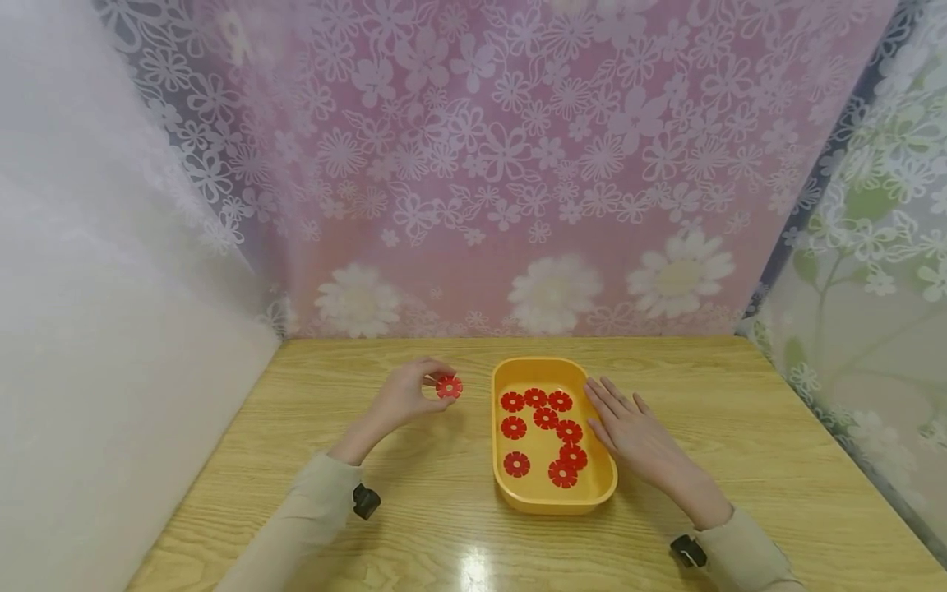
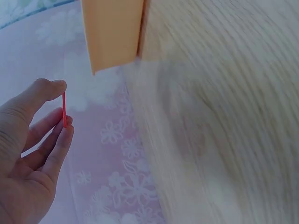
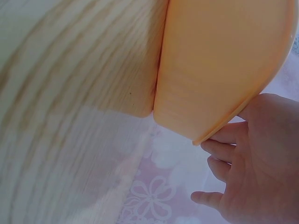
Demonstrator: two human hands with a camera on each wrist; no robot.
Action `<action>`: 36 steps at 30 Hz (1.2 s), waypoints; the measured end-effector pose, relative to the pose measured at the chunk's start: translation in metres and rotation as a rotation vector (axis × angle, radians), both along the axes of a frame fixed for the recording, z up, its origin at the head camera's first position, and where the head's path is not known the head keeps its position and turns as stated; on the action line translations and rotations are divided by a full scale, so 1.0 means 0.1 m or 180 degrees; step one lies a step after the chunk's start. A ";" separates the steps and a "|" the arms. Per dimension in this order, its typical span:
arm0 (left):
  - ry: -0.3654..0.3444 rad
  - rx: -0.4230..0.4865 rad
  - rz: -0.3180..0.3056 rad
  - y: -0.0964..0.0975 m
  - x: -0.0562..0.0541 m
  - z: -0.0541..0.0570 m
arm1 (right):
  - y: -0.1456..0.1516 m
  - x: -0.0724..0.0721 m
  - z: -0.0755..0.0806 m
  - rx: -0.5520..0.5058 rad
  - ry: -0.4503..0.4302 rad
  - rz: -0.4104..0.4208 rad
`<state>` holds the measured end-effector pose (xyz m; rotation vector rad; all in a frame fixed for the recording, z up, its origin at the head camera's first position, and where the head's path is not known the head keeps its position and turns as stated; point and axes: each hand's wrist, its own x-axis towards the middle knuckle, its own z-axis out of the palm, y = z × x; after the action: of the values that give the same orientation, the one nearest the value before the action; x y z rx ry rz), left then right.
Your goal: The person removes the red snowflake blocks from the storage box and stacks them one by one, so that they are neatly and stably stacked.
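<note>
My left hand [image 1: 408,396] pinches a red notched disc [image 1: 449,387] by its edges, thumb on one side and fingertips on the other. In the left wrist view the disc [image 2: 64,110] shows edge-on as a thin red line, held above the table. To its right stands a yellow plastic tub [image 1: 555,501], with several more red notched discs [image 1: 516,464] lying flat on its floor. My right hand [image 1: 636,436] rests against the tub's right rim with fingers extended. In the right wrist view its fingertips lie right at the rim [image 3: 224,122].
The wood-grain table [image 1: 436,543] reaches back to a pink flowered curtain [image 1: 459,288]. A white sheet [image 1: 133,329] hangs along the left side, and a flowered curtain [image 1: 858,329] along the right. Black wrist bands [image 1: 366,501] sit at both sleeves.
</note>
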<state>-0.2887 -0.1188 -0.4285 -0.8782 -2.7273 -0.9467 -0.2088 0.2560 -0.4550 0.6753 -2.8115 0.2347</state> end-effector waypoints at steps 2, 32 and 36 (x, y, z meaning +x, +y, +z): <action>-0.0042 0.0059 0.0048 -0.06 0.00 -0.02 | 0.01 -0.01 -0.02 -0.0013 0.0062 0.0028; -0.0379 -0.0322 0.0340 -0.45 0.02 -0.52 | 0.00 0.01 0.06 0.0134 -0.0084 -0.0017; -0.0426 -0.0349 0.0307 -0.44 0.00 -0.55 | -0.01 0.01 0.06 0.0149 -0.0071 -0.0012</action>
<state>-0.2889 -0.1626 -0.4834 -0.7165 -2.9297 -0.8749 -0.2077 0.2549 -0.4492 0.6818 -2.8473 0.1774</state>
